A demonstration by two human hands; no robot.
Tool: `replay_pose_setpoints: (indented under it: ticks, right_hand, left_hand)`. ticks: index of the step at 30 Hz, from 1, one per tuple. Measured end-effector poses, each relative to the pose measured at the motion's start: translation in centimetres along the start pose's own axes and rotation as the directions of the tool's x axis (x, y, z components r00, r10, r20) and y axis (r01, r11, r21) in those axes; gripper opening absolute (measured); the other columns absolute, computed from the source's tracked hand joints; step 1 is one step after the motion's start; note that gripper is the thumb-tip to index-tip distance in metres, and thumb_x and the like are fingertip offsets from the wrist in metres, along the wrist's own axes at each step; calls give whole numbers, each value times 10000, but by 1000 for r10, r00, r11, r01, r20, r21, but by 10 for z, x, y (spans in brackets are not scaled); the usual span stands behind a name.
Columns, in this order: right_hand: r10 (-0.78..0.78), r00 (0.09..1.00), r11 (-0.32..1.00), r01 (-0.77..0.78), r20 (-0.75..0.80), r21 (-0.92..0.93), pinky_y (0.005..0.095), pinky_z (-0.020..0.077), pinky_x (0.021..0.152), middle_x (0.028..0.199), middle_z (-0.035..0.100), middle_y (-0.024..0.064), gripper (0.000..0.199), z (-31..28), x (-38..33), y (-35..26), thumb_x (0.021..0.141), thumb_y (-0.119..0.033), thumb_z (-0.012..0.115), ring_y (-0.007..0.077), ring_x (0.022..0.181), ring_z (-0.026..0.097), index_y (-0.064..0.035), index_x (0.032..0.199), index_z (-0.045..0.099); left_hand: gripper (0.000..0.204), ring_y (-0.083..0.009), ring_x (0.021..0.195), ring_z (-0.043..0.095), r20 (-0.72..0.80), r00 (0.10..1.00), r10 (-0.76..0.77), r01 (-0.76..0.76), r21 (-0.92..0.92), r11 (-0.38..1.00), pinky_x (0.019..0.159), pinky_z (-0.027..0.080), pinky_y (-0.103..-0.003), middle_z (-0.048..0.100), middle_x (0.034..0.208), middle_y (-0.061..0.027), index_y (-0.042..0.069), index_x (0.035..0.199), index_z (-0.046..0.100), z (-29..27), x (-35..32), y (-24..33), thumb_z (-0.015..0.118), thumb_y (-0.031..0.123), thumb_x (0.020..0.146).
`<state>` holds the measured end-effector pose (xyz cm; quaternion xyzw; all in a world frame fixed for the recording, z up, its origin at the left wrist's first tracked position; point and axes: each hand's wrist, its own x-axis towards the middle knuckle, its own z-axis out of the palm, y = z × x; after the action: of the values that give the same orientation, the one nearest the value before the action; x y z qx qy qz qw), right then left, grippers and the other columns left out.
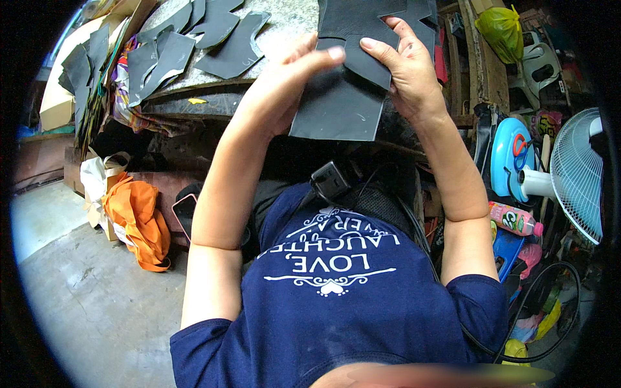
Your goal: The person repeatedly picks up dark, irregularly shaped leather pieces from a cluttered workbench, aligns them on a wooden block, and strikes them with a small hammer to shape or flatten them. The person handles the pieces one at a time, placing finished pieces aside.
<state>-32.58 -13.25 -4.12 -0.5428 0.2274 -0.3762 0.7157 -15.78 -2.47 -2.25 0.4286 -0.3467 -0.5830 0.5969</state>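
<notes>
Both my hands are raised over the near edge of the workbench [187, 90], at the top of the view. Between them are several flat black sheet pieces [336, 110], smooth and leather-like, overlapping one another. My left hand [301, 61] is closed at their left edge, its thumb across the front and slightly blurred; its other fingers are mostly hidden. On the right edge, my right hand [411, 74] pinches a cut black piece [369, 64] with the thumb in front. More curved black cut pieces [236, 45] lie on the bench to the left, some with pale markings.
A stack of dark sheets [90, 77] leans at the bench's left end. Below hangs an orange cloth bag [136, 216]. To my right are a fan [576, 174], a pink bottle [515, 218], a looping black cable [576, 284] and a yellow-green plastic bag [501, 32].
</notes>
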Motion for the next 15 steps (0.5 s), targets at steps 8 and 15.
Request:
replay_pose_setpoints:
  ticks: [8, 15]
  right_hand:
    - [-65, 998, 996, 65, 6, -63, 302, 608, 771, 1127, 613, 155, 554, 10, -1, -5, 887, -46, 692, 182, 920, 686, -3, 1343, 379]
    - [-115, 988, 981, 97, -100, -168, 298, 468, 946, 1186, 589, 114, 486, 24, 2, -15, 873, -55, 701, 171, 1101, 557, 37, 1294, 475]
  left_hand:
    - [509, -148, 986, 604, 95, 994, 58, -64, 58, 996, 895, 495, -274, 623, 1113, -104, -25, 1326, 488, 4, -16, 4, 613, 62, 840]
    - [458, -132, 927, 641, 32, 999, 21, -22, 19, 1000, 794, 545, -267, 655, 1086, -109, -3, 1302, 520, 6, -16, 8, 658, 148, 892]
